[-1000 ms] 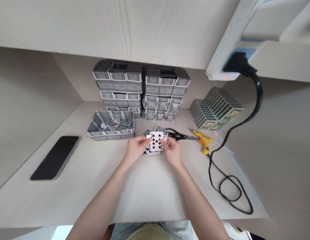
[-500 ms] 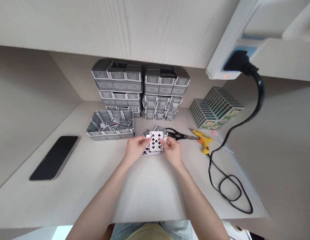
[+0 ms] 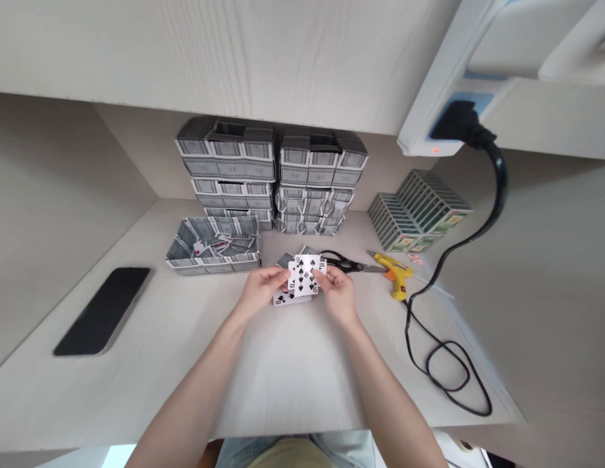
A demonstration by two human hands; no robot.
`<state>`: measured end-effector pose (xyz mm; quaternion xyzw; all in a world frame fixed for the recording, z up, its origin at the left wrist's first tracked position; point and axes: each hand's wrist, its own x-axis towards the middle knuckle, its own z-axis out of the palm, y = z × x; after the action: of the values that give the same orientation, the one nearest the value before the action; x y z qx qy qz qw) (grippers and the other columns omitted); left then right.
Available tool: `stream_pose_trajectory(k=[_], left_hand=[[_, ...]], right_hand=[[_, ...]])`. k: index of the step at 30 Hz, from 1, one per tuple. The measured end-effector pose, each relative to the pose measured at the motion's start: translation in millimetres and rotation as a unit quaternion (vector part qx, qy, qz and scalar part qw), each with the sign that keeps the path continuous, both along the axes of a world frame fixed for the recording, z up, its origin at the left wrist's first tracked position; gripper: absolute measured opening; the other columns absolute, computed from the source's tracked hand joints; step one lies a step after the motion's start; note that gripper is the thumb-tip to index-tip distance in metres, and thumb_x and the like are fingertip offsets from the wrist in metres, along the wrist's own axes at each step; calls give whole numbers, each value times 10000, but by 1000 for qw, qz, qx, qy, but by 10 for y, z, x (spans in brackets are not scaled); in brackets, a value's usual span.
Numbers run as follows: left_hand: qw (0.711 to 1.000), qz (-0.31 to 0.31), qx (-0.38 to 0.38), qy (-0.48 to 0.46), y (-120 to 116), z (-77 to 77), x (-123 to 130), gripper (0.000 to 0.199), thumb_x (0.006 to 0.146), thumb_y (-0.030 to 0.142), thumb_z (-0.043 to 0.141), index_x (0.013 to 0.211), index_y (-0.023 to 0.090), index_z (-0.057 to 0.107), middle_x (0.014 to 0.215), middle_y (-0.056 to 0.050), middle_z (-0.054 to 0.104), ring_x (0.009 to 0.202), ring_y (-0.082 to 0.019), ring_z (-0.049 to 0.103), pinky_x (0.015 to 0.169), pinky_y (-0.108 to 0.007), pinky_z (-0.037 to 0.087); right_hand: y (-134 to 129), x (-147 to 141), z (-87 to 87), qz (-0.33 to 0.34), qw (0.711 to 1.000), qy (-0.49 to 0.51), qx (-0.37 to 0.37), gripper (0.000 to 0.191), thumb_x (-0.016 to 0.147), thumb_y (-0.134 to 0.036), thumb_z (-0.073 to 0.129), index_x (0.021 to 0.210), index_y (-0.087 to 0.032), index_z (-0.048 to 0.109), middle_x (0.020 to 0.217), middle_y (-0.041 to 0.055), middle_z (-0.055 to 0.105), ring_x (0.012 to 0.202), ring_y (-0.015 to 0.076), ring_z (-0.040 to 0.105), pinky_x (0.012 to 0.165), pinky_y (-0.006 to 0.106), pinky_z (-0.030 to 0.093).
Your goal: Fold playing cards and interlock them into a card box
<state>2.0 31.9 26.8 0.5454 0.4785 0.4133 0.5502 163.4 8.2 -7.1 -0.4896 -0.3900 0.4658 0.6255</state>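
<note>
My left hand (image 3: 261, 290) pinches the left side of a playing card, a ten (image 3: 292, 282), that lies behind another. My right hand (image 3: 338, 294) has its thumb on the face of the nine of spades (image 3: 305, 276), which overlaps the ten in front. Both cards are held up face outward between my hands. Under them, a face-up eight of spades (image 3: 285, 299) tops a small stack on the desk, partly covered. Grey-backed cards (image 3: 287, 258) lie just beyond my fingers, next to black-handled scissors (image 3: 342, 261).
An open box made of cards (image 3: 215, 265) holds folded pieces at left. Stacked card boxes (image 3: 229, 170) stand behind it. A yellow glue gun (image 3: 397, 276) with a looping cord (image 3: 442, 383) and green card blocks (image 3: 414, 221) are at right. A phone (image 3: 103, 312) lies far left.
The nine of spades has tilted and slid slightly right across the ten, so more of the ten's left side shows. My hands stay almost in place; the view shifts a little.
</note>
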Motion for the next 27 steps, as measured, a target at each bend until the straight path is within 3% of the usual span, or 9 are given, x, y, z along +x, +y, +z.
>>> stream_pose_trajectory(k=[12,23,27], left_hand=[[993,-88,-55,-53,45,-157,-51,333,681,420,638,849,138,696,835,-84,692,712,-184,623,716,-321,492],[991,-109,-56,-58,-13,-84,45,411,633,411,681,948,147,661,903,-71,680,739,-166,615,698,-280,473],[995,-84,-38,-39,-26,-101,77,410,638,407,675,946,138,654,881,-61,678,741,-155,602,698,-263,454]], right_hand=[[-46,-16,68,-16,1000,-16,18,213,688,-327,633,814,-156,619,718,27,681,642,154,604,602,269,460],[-57,-55,24,-26,998,-52,12,229,717,-342,597,832,-145,613,732,43,674,633,162,597,587,271,463],[-81,-89,6,-31,997,-70,9,228,736,-342,577,840,-143,612,736,46,670,632,164,599,588,270,461]])
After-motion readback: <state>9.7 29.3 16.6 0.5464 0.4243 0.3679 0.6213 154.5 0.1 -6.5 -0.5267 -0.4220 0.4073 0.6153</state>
